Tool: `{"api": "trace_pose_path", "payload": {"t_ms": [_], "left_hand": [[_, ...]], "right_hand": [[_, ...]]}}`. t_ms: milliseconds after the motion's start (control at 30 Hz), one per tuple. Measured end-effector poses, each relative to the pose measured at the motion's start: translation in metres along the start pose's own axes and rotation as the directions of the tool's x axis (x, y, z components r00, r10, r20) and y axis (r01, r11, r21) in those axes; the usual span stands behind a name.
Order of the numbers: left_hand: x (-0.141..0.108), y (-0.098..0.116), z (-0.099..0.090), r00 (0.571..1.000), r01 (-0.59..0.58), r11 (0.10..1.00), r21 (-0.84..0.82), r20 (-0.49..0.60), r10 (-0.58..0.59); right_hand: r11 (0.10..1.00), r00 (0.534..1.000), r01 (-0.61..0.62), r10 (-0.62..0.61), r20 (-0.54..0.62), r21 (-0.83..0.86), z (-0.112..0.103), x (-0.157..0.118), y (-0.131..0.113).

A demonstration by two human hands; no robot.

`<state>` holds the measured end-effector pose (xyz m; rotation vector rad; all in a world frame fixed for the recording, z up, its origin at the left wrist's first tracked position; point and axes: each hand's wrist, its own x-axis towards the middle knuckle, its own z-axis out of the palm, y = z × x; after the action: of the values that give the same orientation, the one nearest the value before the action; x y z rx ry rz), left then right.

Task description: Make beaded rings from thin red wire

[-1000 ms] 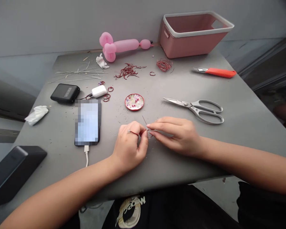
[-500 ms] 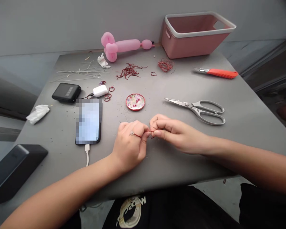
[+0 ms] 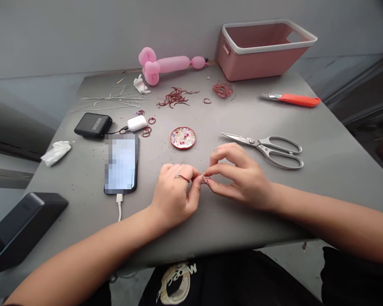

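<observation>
Thumb and forefinger of my left hand pinch a small loop of thin dark red cord. A red cord ring with a pale bead circles that hand's forefinger. My right hand meets the same loop from the right, thumb and forefinger tips closed at its edge, the other fingers raised and spread. Just beyond the hands lies a round red-rimmed dish of small pale, pink and red beads. Silver scissors rest beyond my right hand, blades pointing left.
Behind are a pink basket, a utility knife, a cord coil, cord scraps, wires and a balloon figure. Leftward lie a phone, white case, finished-looking cord rings, power bank and tissue.
My right hand has opened its grouped fingers, lifting the outer ones up and apart, while thumb and forefinger stay at the cord. My left hand keeps its pinch. The view has shifted slightly.
</observation>
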<state>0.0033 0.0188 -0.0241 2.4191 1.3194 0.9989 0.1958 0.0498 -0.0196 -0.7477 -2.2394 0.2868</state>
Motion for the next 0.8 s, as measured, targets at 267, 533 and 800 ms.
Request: {"api": "trace_pose_path", "payload": {"t_ms": [267, 533, 800], "left_hand": [[0.0001, 0.0006, -0.0057, 0.996, -0.024, 0.999, 0.021, 0.083, 0.022], [-0.0013, 0.0021, -0.0055, 0.987, -0.058, 0.993, -0.099, 0.142, 0.072], [0.0015, 0.0044, -0.0076, 0.998, 0.043, 0.995, -0.086, 0.055, -0.038]], "right_hand": [[0.985, 0.986, 0.164, -0.165, -0.021, -0.056, 0.0022, 0.0006, -0.0001], [0.338, 0.712, -0.701, 0.396, 0.58, 0.629, 0.0005, 0.006, -0.0024], [0.55, 0.778, -0.622, 0.51, 0.366, 0.557, -0.0032, 0.0043, -0.0044]]}}
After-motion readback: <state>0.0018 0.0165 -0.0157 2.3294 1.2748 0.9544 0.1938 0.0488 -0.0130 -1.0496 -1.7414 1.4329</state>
